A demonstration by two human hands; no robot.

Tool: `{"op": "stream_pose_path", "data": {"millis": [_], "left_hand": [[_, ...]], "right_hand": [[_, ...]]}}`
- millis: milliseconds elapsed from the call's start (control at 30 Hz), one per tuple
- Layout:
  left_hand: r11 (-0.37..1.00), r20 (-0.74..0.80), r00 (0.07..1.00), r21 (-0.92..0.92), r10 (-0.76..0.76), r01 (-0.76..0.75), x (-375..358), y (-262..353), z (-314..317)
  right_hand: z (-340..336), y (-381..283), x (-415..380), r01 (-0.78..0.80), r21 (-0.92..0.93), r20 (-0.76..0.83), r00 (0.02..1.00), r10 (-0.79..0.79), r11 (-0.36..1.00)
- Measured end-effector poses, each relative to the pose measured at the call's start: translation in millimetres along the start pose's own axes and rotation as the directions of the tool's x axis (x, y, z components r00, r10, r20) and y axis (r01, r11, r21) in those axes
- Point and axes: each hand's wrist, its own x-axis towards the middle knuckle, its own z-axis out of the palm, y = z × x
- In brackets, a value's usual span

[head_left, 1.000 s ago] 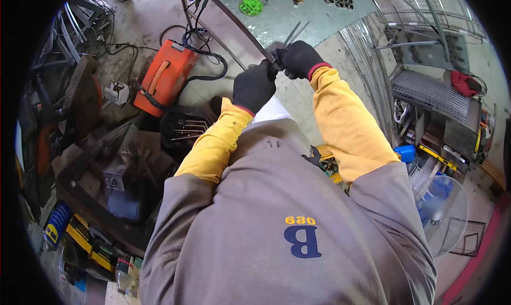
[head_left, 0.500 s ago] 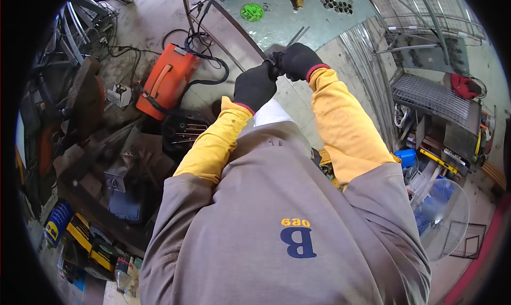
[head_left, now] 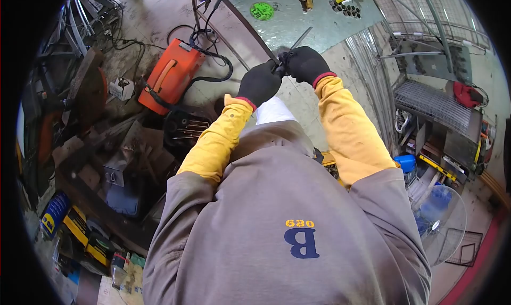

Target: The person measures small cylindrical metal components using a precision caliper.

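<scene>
Grip, both narrow: your left hand and right hand are meeting beside the dark bar (contents mostly hidden); a thin rod is projecting beyond.

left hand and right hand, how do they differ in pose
The left hand is lower in the picture; the right hand is higher. The left hand points up and right, the right hand up and left. The left hand is nearer the orange box, the right hand farther. Both wear black gloves with red cuffs.
</scene>
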Motion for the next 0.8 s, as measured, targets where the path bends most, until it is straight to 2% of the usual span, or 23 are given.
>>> {"op": "stream_pose_path", "data": {"millis": [33,100,133,167,233,267,300,333,367,400,500,533,567,600,700,733,767,800], "left_hand": [[0.999,0.007,1.000,-0.046,0.006,-0.006,-6.1,-2.1,-0.9],[0.999,-0.004,0.999,-0.042,-0.034,0.033,-32.3,-2.2,-3.9],[0.997,-0.022,0.997,-0.039,-0.071,0.070,-45.2,-2.4,-5.8],[0.999,-0.033,0.999,0.004,-0.043,0.043,-55.0,-6.6,-5.9],[0.994,-0.104,0.995,0.107,0.004,0.007,-57.5,-9.9,-1.9],[0.983,-0.130,0.991,0.182,0.035,-0.011,-47.3,-8.3,-1.6],[0.966,-0.153,0.986,0.256,0.067,-0.026,-31.0,-9.5,1.7],[0.943,-0.197,0.961,0.307,0.196,-0.130,-16.6,-9.8,3.9],[0.944,-0.205,0.958,0.302,0.200,-0.132,-8.2,-6.6,6.3],[0.952,-0.215,0.958,0.278,0.191,-0.127,-4.0,-2.5,8.9],[0.954,-0.224,0.962,0.287,0.156,-0.087,-9.8,-4.0,10.5],[0.975,-0.219,0.965,0.200,0.143,-0.099,-20.0,-7.5,11.0],[0.987,-0.208,0.969,0.111,0.134,-0.113,-30.0,-9.2,10.4],[0.992,-0.004,0.995,-0.072,-0.102,0.101,-40.2,-10.1,7.0],[0.997,-0.057,0.995,-0.015,-0.077,0.076,-46.4,-13.1,6.5],[0.981,-0.190,0.976,0.182,0.103,-0.067,-35.3,-13.1,7.5],[0.956,-0.231,0.955,0.266,0.186,-0.122,-20.3,-10.6,6.5],[0.952,-0.222,0.958,0.284,0.179,-0.113,-9.3,-3.5,6.1]], "right_hand": [[-0.5,-1.9,0.8,0.007,-0.084,-0.013,1.000,-0.008,0.996],[-0.8,-3.7,0.0,-0.019,-0.059,0.002,1.000,0.019,0.998],[0.1,-3.0,1.0,0.027,-0.143,-0.007,1.000,-0.029,0.989],[0.4,-1.2,2.8,0.074,-0.230,-0.011,0.997,-0.079,0.970],[2.4,5.2,13.1,0.056,-0.227,0.008,0.998,-0.055,0.972],[9.2,23.2,31.5,0.266,-0.449,0.025,0.958,-0.286,0.853],[11.0,22.2,30.9,0.433,-0.633,0.097,0.867,-0.488,0.642],[9.7,22.1,29.7,0.433,-0.635,0.100,0.868,-0.487,0.640],[-2.7,-1.7,11.3,0.284,-0.469,0.075,0.956,-0.283,0.836],[-8.7,-15.1,0.1,0.086,-0.276,0.098,0.993,-0.061,0.957],[-4.1,-10.4,6.6,0.051,-0.215,0.091,0.995,-0.032,0.975],[-2.2,-7.6,10.0,0.050,-0.212,0.090,0.995,-0.031,0.976],[-1.6,-4.4,12.2,0.102,-0.308,0.078,0.994,-0.081,0.946],[-0.9,-0.9,12.4,0.147,-0.400,0.073,0.989,-0.128,0.905],[1.3,3.5,16.8,0.157,-0.399,0.081,0.987,-0.135,0.904],[3.1,3.6,19.0,0.157,-0.398,0.087,0.987,-0.133,0.904],[5.4,5.6,22.6,0.184,-0.454,0.098,0.983,-0.156,0.872],[4.8,6.9,27.6,0.210,-0.509,0.101,0.978,-0.184,0.835]]}}
